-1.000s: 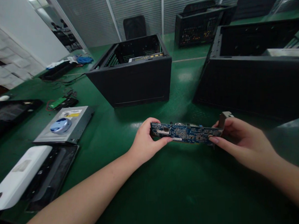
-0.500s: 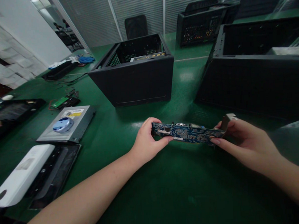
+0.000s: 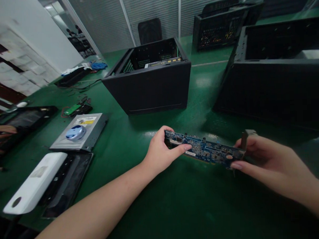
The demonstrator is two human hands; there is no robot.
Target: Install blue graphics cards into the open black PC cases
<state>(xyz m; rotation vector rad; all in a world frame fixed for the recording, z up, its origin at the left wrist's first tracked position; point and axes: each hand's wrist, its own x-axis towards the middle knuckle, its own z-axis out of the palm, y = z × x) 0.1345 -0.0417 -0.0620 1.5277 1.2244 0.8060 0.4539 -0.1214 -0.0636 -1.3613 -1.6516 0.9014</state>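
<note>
A blue graphics card is held above the green table, its circuit side with small components facing me. My left hand pinches its left end, thumb on the near face and fingers behind. The right end, with a metal bracket, sits in my right hand, its thumb at the lower corner. Most of the card's far side is hidden. Beyond it stands an open black computer case, its top showing a board edge inside.
Another black case stands at the right, and a third farther back. On the left lie an optical drive with a round blue-white object on it, a white elongated device, black panels and a small green board.
The graphics card has tilted, its right end lower and more of its circuit face showing. Both hands keep hold of it. The view has shifted slightly left.
</note>
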